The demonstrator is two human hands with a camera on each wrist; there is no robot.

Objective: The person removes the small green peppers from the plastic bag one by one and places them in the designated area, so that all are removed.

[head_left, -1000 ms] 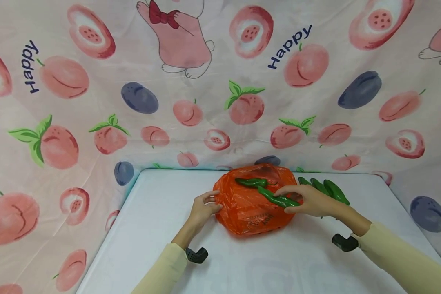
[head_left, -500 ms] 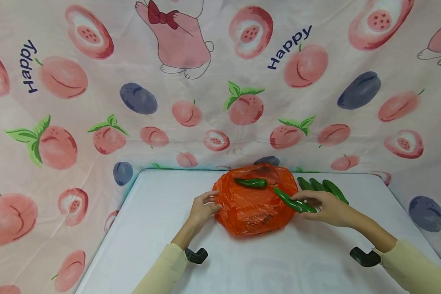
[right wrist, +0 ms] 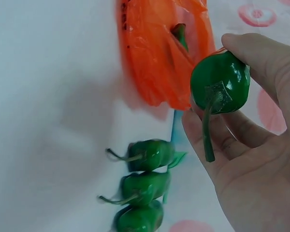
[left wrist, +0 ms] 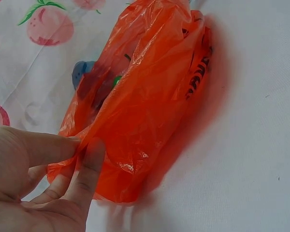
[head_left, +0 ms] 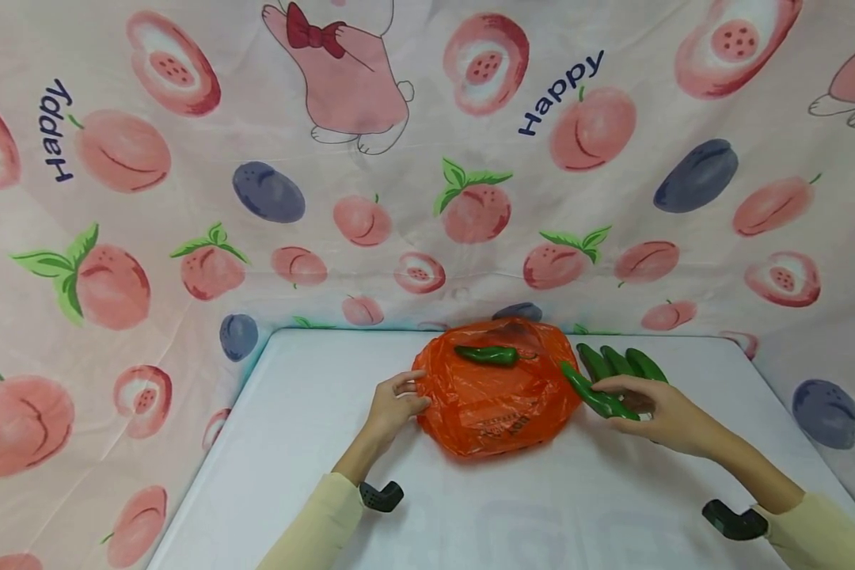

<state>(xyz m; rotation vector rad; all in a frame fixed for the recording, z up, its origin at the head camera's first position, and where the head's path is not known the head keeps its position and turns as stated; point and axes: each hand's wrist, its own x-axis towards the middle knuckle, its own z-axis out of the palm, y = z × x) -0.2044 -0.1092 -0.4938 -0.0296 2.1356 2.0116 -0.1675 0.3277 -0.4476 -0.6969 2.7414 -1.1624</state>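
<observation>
An orange plastic bag [head_left: 499, 404] lies on the white table, its mouth spread. My left hand [head_left: 392, 405] pinches the bag's left edge; in the left wrist view the thumb and fingers [left wrist: 89, 166] nip the thin plastic. One green pepper [head_left: 486, 355] shows within the bag's mouth. My right hand [head_left: 666, 413] holds another green pepper [right wrist: 220, 82] between thumb and fingers, off the bag's right side, stem toward the wrist camera. Beyond that hand, three green peppers [right wrist: 147, 188] rest side by side on the table.
The white table [head_left: 541, 514] runs back to a hanging cloth [head_left: 413, 166] printed with fruit and a rabbit. Dark wrist cameras [head_left: 734, 521] sit on both wrists.
My right hand has moved right and slightly nearer, carrying its pepper from over the bag to beside the bag's right edge. The left hand has stayed at the bag's edge.
</observation>
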